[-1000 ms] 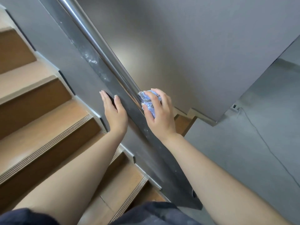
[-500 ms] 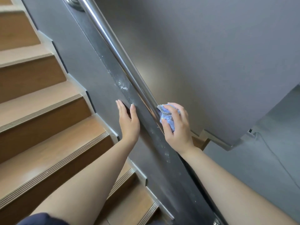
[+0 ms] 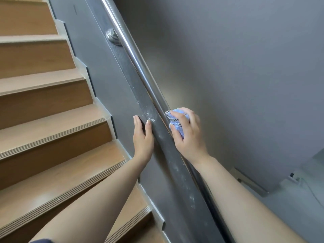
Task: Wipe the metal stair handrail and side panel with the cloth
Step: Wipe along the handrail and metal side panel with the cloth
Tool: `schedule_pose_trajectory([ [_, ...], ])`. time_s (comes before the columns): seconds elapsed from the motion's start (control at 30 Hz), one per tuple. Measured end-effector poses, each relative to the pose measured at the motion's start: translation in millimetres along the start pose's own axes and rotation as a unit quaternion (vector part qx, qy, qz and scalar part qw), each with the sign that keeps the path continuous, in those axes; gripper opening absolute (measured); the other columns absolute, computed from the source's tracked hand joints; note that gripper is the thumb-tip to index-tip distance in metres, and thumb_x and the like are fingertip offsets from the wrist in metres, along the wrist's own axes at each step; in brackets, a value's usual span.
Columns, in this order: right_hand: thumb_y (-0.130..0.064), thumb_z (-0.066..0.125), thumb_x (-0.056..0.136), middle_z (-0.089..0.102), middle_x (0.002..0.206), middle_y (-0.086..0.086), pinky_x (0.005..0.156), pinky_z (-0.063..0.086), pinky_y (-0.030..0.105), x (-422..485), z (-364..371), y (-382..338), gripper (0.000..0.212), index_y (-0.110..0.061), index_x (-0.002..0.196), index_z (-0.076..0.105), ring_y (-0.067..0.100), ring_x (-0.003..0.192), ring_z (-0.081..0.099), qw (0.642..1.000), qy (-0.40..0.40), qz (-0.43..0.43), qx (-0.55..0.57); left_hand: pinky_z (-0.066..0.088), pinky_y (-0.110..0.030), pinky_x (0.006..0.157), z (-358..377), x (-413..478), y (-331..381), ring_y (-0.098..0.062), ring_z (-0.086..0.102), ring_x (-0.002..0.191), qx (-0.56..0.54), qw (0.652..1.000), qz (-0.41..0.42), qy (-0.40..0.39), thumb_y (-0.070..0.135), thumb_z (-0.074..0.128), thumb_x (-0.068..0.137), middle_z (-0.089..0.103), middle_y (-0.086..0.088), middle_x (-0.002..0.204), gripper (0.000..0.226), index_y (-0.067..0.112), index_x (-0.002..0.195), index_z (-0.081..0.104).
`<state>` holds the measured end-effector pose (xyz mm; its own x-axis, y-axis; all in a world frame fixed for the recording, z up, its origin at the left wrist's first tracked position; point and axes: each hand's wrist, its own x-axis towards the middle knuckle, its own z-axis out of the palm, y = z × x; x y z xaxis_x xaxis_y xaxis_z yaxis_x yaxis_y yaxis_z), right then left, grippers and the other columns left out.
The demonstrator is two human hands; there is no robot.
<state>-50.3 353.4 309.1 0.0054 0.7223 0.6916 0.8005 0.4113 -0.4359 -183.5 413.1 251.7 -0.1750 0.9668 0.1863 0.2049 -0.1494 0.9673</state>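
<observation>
Both your hands have climbed the slope: your right hand (image 3: 188,135) grips the soft, bunched cloth (image 3: 177,122) against the slick handrail (image 3: 133,51) (keep it balled), while your open left hand (image 3: 142,137) rests flat on the dusty side panel (image 3: 154,123).

- One head-worn wide-angle view, looking forward and steeply down along a staircase.
- The handrail (image 3: 140,67) runs diagonally from top centre to lower right of the frame; wooden steps (image 3: 43,120) fill the left side, a grey wall (image 3: 245,67) the right.
- Close range: both forearms enter from the bottom edge, hands near frame centre.
- No second view to overlap.
</observation>
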Motion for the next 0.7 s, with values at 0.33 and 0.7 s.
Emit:
schedule_pose_trajectory([
  [0.33,-0.001,0.063,0.075,0.051,0.135,0.008,0.091,0.048,0.051,20,10,7,0.048,-0.025,0.116,0.064,0.036,0.110,0.045,0.995,-0.032,-0.091,-0.021,0.008,-0.017,0.115,-10,47,28,-0.011,0.014,0.151,0.008,0.998,0.024,0.054,0.029,0.029,0.105,0.018,-0.001,0.164,0.053,0.012,0.155,0.019],
  [0.7,-0.011,0.059,0.088,0.053,0.131,0.010,0.086,0.048,0.042,156,47,-27,0.032,-0.021,0.117,0.066,0.038,0.101,0.049,0.993,-0.002,-0.120,0.017,0.037,-0.034,0.098,-41,116,65,-0.012,0.058,0.100,0.047,0.997,0.018,0.053,0.027,0.030,0.103,0.064,0.002,0.106,0.027,0.021,0.101,0.056],
])
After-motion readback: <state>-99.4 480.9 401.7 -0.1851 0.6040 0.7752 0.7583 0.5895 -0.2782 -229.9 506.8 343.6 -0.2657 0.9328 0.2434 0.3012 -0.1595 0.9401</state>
